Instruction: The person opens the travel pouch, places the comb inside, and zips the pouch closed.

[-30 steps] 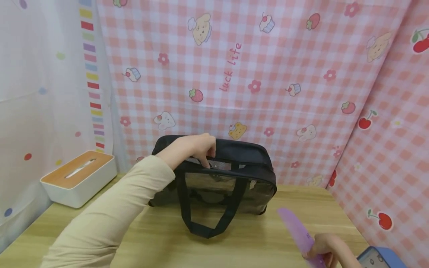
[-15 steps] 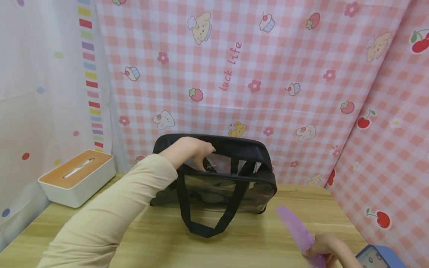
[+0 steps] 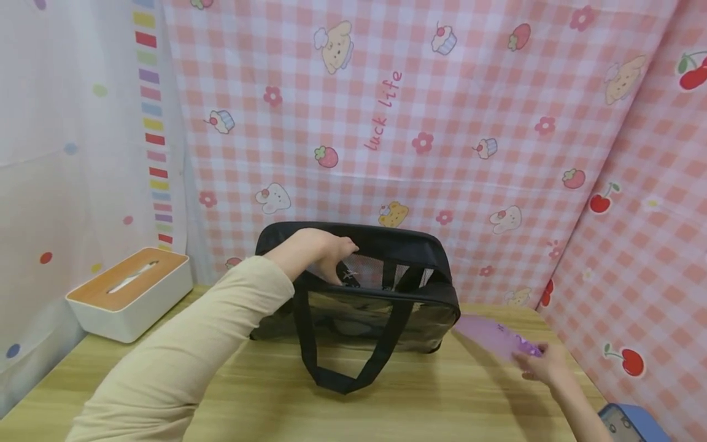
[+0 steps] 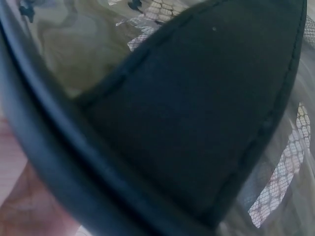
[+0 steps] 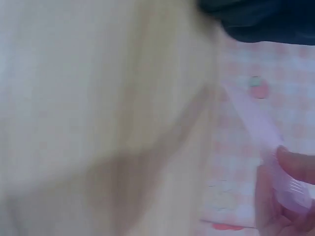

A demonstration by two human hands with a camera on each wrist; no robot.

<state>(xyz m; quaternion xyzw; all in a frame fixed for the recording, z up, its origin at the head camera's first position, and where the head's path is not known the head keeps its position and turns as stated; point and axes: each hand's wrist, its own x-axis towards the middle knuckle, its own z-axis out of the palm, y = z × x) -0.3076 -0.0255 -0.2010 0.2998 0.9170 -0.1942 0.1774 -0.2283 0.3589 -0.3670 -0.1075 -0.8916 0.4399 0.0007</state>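
A black bag (image 3: 353, 319) with see-through front and mesh panels stands on the table, its top gaping. My left hand (image 3: 326, 252) reaches into that gap, thumb and fingers spread between front rim and rear flap; some fingertips are hidden. In the left wrist view, the bag's black rim (image 4: 74, 137) and a strap panel (image 4: 192, 108) fill much of the picture. To the right of the bag, my right hand (image 3: 541, 365) pinches a long translucent purple tapered piece (image 3: 491, 334) with dark markings. Its far tip reaches beside the bag's right end; contact cannot be judged.
A white tissue box (image 3: 132, 298) with a wood-coloured lid stands at the left. At the lower right edge sits a blue box-shaped thing (image 3: 635, 423). Pink checked cloth (image 3: 469, 92) hangs behind the table and along its right side.
My left hand has spread from gripping the bag's top, and the opening is wider. My right hand has moved up and away from me, swinging the purple piece toward the bag's right end.
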